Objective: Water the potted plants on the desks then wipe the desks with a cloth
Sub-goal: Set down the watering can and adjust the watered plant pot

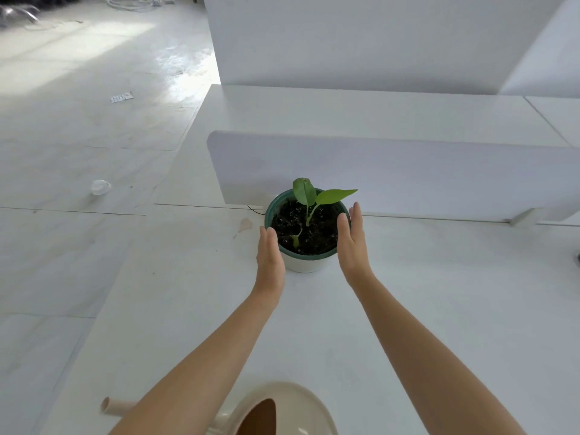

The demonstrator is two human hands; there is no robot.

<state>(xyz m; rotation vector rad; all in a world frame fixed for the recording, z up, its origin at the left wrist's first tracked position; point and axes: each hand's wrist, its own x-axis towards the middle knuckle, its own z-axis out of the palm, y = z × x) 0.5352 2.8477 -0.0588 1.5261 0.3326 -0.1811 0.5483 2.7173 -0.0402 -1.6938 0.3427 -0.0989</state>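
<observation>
A small potted plant (306, 226) with two green leaves, dark wet soil, a green rim and a white body stands on the white desk (439, 309), close to the low white divider panel. My left hand (270, 257) is flat against the pot's left side, fingers straight and together. My right hand (351, 243) is flat at the pot's right side, fingers extended; whether it touches the rim I cannot tell. Both hands flank the pot without curling around it. A cream watering can (282, 409) with a spout pointing left sits at the desk's near edge under my forearms.
A white divider panel (392, 174) runs behind the pot, with another desk (376, 111) beyond it. The desk's left edge drops to a pale floor, where a white cup (100, 186) lies. A small brownish stain (246, 224) marks the desk left of the pot.
</observation>
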